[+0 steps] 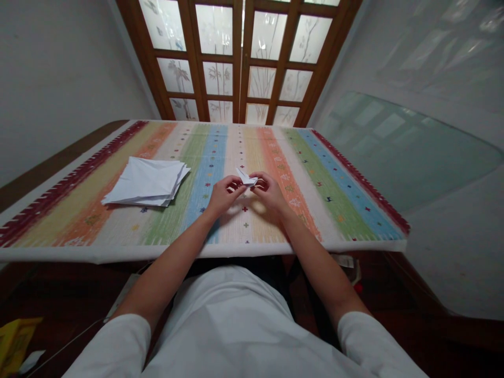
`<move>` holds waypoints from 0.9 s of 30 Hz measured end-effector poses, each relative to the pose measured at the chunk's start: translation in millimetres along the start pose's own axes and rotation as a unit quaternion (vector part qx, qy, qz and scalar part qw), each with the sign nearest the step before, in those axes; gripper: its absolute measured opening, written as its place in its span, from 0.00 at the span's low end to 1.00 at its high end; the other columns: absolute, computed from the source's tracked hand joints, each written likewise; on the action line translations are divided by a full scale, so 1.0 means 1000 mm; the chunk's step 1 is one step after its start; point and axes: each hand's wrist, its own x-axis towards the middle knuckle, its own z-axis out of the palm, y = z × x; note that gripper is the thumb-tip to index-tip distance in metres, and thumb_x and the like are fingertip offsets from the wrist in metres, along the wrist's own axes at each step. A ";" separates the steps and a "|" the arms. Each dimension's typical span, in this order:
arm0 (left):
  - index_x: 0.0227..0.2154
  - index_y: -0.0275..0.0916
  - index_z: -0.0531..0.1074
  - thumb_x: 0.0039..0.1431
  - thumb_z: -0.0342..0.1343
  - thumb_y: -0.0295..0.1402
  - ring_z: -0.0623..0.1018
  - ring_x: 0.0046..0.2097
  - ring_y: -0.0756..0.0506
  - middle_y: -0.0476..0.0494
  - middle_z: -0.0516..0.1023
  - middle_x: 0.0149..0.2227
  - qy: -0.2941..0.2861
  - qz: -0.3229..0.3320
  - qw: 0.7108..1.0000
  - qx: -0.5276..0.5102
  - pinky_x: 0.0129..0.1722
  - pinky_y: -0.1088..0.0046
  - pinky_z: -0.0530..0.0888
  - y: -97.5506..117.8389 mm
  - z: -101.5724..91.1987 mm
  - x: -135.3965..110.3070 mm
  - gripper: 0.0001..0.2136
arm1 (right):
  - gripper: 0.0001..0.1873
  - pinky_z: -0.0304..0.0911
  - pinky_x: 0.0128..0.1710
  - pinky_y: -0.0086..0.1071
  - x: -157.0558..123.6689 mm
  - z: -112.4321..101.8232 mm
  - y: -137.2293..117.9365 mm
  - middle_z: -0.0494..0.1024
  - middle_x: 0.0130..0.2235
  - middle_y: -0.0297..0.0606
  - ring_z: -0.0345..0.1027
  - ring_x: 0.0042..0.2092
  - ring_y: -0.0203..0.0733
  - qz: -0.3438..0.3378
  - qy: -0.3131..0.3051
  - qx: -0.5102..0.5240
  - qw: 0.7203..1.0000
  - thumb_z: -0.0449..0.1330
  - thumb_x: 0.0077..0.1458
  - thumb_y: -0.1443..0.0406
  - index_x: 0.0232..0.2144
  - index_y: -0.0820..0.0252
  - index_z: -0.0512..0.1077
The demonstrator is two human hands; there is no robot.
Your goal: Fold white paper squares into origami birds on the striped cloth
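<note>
A small folded white paper with a pointed tip is held between my two hands, just above the middle of the striped tablecloth. From the left, my left hand pinches it between thumb and fingers. On the other side, my right hand grips its right end, with fingers curled around the edge. Parts of the paper are hidden behind the fingertips. To the left of my hands lies a loose stack of white paper sheets, its edges not lined up.
The tablecloth has coloured stripes and covers the table up to its near edge. Beyond it stand wooden doors with glass panes. Walls flank both sides, and a glass panel leans at the right. A yellow object is low at the left.
</note>
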 end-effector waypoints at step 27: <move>0.38 0.40 0.71 0.56 0.72 0.42 0.84 0.44 0.45 0.43 0.82 0.43 0.014 -0.066 0.994 -0.087 0.42 0.69 0.82 -0.001 0.008 -0.004 0.17 | 0.30 0.75 0.47 0.40 0.000 0.006 0.002 0.82 0.41 0.34 0.78 0.45 0.45 0.066 0.045 0.096 0.992 0.79 0.41 0.52 0.46 0.49 0.75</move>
